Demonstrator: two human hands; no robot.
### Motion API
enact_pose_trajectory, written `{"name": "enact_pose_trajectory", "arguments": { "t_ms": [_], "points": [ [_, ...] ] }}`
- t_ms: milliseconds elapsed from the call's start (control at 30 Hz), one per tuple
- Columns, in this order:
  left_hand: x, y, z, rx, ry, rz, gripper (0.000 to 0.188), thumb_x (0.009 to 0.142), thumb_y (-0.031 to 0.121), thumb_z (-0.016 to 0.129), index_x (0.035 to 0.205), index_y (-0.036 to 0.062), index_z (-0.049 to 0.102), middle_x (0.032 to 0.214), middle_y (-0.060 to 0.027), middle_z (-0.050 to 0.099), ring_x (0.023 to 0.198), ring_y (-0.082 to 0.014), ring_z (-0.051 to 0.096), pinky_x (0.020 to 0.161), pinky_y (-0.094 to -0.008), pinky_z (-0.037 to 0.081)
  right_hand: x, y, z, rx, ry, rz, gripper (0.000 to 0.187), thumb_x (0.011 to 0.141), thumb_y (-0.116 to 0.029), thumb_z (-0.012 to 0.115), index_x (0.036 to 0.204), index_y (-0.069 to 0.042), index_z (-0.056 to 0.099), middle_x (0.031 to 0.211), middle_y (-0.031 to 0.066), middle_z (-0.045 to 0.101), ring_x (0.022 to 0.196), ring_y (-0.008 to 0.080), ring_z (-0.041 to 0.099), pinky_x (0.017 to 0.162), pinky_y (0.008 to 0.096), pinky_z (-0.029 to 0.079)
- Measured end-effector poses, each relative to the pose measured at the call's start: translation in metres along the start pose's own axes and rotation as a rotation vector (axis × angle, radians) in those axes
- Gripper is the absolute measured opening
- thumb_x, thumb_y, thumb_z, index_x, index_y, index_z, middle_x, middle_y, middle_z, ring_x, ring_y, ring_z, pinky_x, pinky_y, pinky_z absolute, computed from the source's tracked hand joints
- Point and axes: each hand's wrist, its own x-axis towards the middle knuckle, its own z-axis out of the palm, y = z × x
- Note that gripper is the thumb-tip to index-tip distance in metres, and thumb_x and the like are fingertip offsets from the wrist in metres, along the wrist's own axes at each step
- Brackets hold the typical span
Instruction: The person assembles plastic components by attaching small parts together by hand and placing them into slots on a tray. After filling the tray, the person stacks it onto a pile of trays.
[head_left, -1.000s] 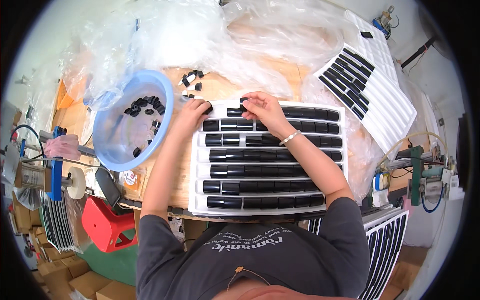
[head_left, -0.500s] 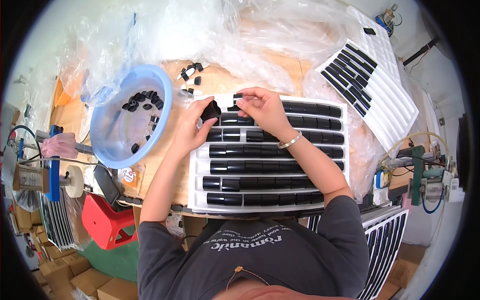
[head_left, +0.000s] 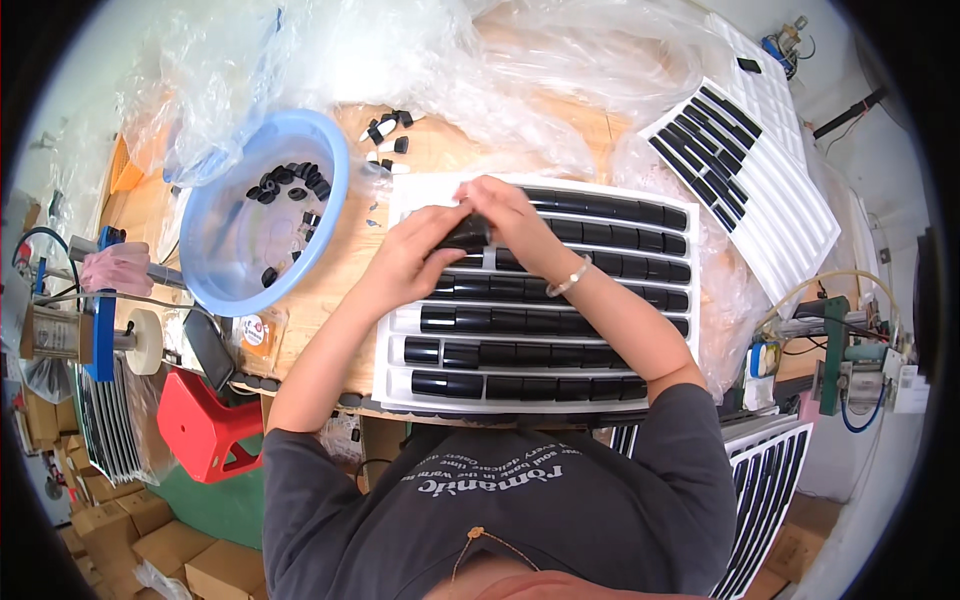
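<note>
Both hands meet above the upper left part of a white ridged tray (head_left: 388, 388). My left hand (head_left: 412, 256) is closed around a dark hollow piece (head_left: 466, 236), its thumb below and fingers above. My right hand (head_left: 516, 222) touches the other end of it, fingers bent together and slightly blurred. Whatever sits between the right fingertips is hidden. Rows of short, glossy black pieces (head_left: 540, 323) fill most of the tray's channels, with small gaps at the left.
A blue basin (head_left: 338, 215) with several black pieces stands left. Loose black and white pieces (head_left: 382, 130) lie beyond the tray. Clear plastic sheeting (head_left: 430, 60) covers the back. Another partly filled tray (head_left: 790, 215) lies far right. A red stool (head_left: 195, 425) is below left.
My left hand has moved right with the dark hollow piece, up against my right hand. The small black piece seen earlier in my right fingers is now hidden.
</note>
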Motion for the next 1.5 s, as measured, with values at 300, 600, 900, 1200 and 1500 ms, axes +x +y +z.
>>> {"name": "enact_pose_trajectory", "arguments": {
  "t_ms": [300,600,900,1200,1500],
  "points": [
    [0.004,-0.01,0.01,0.325,-0.073,0.273,0.046,0.065,0.005,0.067,0.109,0.0023,0.056,0.095,-0.008,0.057,0.095,-0.0254,0.051,0.091,-0.0443,0.031,0.01,0.029,0.027,0.282,0.091,-0.117,0.042,0.098,-0.037,0.029,0.112,-0.005,0.053,0.102,0.0079,0.057,0.093,0.0141,0.054,0.086,0.0299,0.042],
    [0.031,-0.119,-0.009,0.673,-0.178,-0.166,0.045,0.069,0.003,0.066,0.112,0.0108,0.057,0.105,-0.0076,0.048,0.104,-0.0277,0.042,0.085,-0.0416,0.031,0.178,0.042,-0.032,-0.714,-0.008,-0.501,0.023,0.08,-0.018,0.06,0.099,-0.006,0.064,0.088,0.0117,0.066,0.08,0.0281,0.063,0.074,0.0343,0.049],
    [0.038,-0.113,-0.001,0.457,-0.246,-0.136,0.051,0.061,0.001,0.072,0.111,0.0061,0.059,0.095,-0.0105,0.052,0.092,-0.0289,0.051,0.08,-0.0389,0.042,0.228,0.074,0.002,-1.225,-0.332,-0.345,0.018,0.07,-0.017,0.063,0.086,-0.008,0.067,0.081,0.0157,0.064,0.078,0.034,0.062,0.069,0.0411,0.05],
    [0.051,-0.102,-0.001,0.368,-0.301,-0.1,0.045,0.065,0.0,0.068,0.109,0.0055,0.059,0.1,-0.0119,0.054,0.094,-0.029,0.053,0.08,-0.0374,0.043,0.124,0.006,-0.074,-0.367,0.218,-0.4,0.022,0.078,-0.016,0.064,0.097,-0.005,0.067,0.08,0.0144,0.066,0.067,0.019,0.065,0.062,0.0287,0.05],
    [0.062,-0.102,0.021,0.498,-0.479,0.091,0.026,0.08,0.01,0.059,0.106,0.0107,0.055,0.104,-0.0093,0.049,0.097,-0.0265,0.05,0.081,-0.037,0.039,0.024,0.031,-0.093,0.118,0.384,0.085,0.022,0.082,-0.009,0.065,0.099,0.003,0.058,0.082,0.0085,0.062,0.065,0.0121,0.063,0.055,0.0201,0.05]
  ]
}}
